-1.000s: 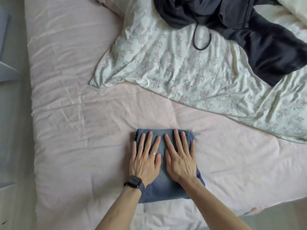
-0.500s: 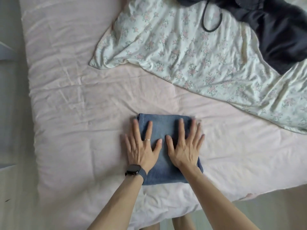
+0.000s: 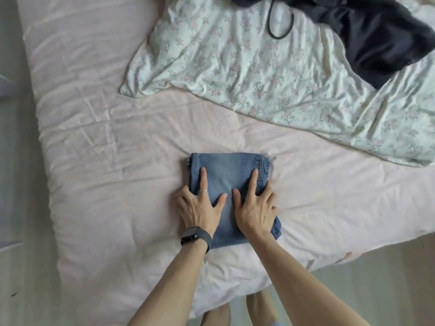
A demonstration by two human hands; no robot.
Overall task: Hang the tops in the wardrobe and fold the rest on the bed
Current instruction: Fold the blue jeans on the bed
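A pair of blue jeans [image 3: 227, 167], folded into a compact rectangle, lies on the pink bed sheet [image 3: 106, 137] near the bed's front edge. My left hand [image 3: 200, 209], with a ring and a dark watch on the wrist, clasps the jeans' left side: thumb and one finger lie on top, the outer fingers curl around the edge. My right hand [image 3: 255, 211] holds the right side the same way. A dark navy garment [image 3: 376, 38] with a black cord loop [image 3: 280, 35] lies crumpled at the far right.
A white floral duvet [image 3: 259, 71] covers the far right part of the bed, under the dark garment. Pale floor [image 3: 16, 208] runs along the bed's left side and front right corner. My bare legs [image 3: 256, 309] show below the bed edge.
Both hands slid back from lying flat on top of the jeans and moved apart to its left and right edges, outer fingers curling around the sides. The camera view shifted toward me.
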